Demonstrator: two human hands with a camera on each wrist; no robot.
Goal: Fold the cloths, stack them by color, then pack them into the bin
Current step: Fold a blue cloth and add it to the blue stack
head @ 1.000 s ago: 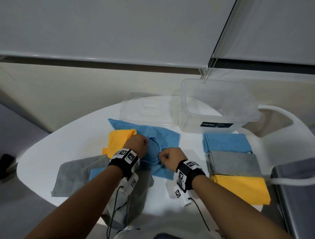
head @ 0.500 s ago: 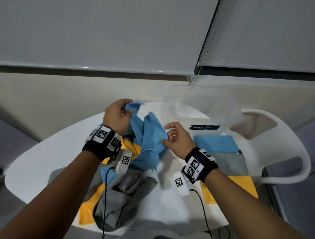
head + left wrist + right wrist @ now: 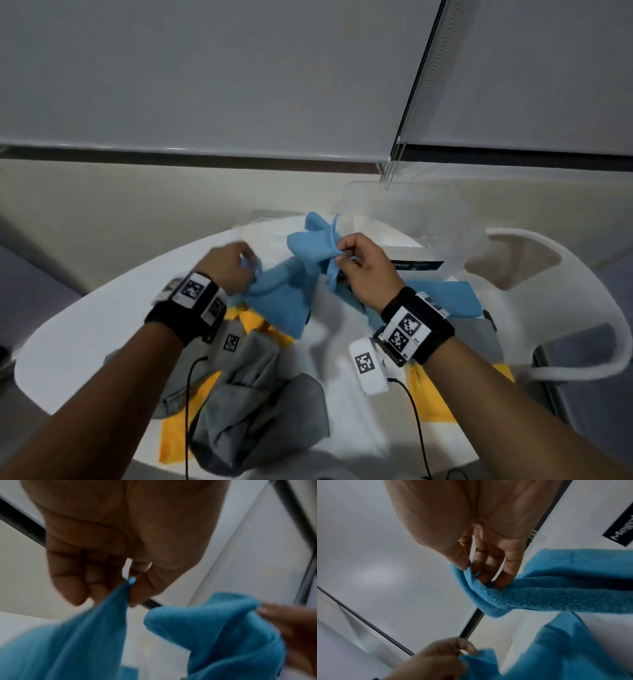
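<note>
My left hand point(image 3: 230, 265) and right hand point(image 3: 359, 265) each pinch an edge of the blue cloth point(image 3: 291, 294), lifted above the table point(image 3: 85, 329) to find corners for folding

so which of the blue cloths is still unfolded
The blue cloth held up over the table, pinched by the left hand and right hand, hangs rumpled. The other blue cloth lies folded flat beside the clear bin.

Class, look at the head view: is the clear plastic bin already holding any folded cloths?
No: the clear bin looks empty, while the folded blue cloth lies on the table beside it.
</note>
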